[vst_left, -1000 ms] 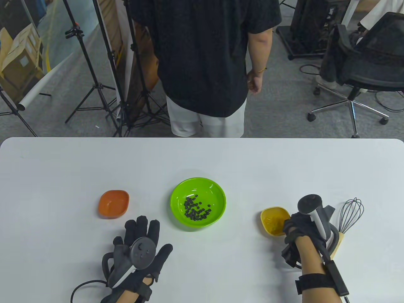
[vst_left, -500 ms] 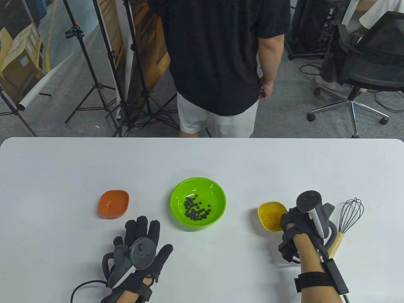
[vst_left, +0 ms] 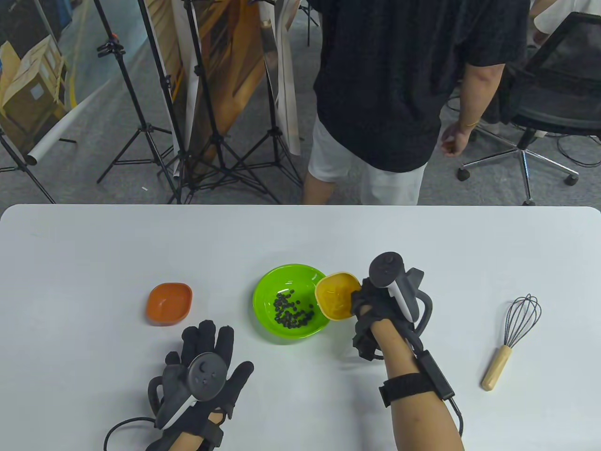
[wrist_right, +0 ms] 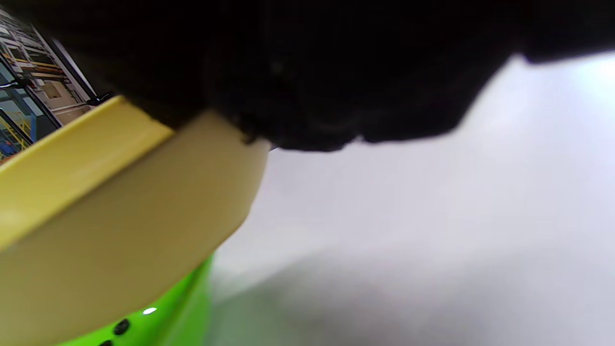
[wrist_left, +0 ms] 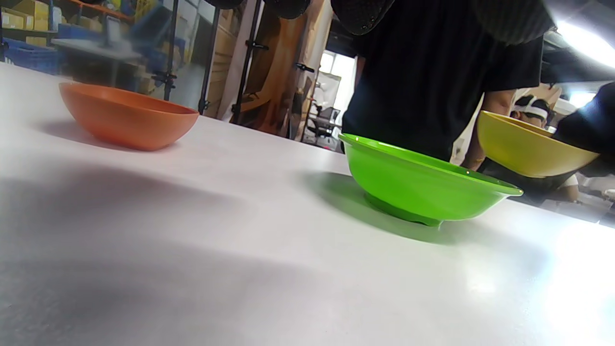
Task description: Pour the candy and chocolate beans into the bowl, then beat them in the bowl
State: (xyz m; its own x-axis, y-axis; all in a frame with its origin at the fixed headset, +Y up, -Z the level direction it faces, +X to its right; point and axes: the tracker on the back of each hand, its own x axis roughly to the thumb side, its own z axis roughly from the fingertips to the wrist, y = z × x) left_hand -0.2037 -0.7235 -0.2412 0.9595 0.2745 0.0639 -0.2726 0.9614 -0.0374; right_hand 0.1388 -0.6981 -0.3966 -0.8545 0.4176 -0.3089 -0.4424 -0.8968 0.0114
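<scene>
My right hand (vst_left: 364,305) grips the small yellow bowl (vst_left: 335,297) by its right side and holds it in the air over the right rim of the green bowl (vst_left: 267,293). The yellow bowl (wrist_left: 523,146) shows lifted above the green bowl (wrist_left: 423,180) in the left wrist view, and the yellow bowl (wrist_right: 110,216) fills the left of the right wrist view. Dark chocolate beans (vst_left: 291,312) lie in the green bowl. The orange bowl (vst_left: 169,303) sits on the left. My left hand (vst_left: 206,347) lies flat on the table with straight fingers.
A whisk (vst_left: 514,336) with a wooden handle lies on the table at the right. A person in a black shirt (vst_left: 399,94) stands behind the far table edge. Tripods (vst_left: 188,141) and an office chair (vst_left: 549,108) stand beyond the table.
My right hand has lifted the yellow bowl and carried it left, from beside the whisk to over the green bowl's rim. The person behind the table has walked to the right.
</scene>
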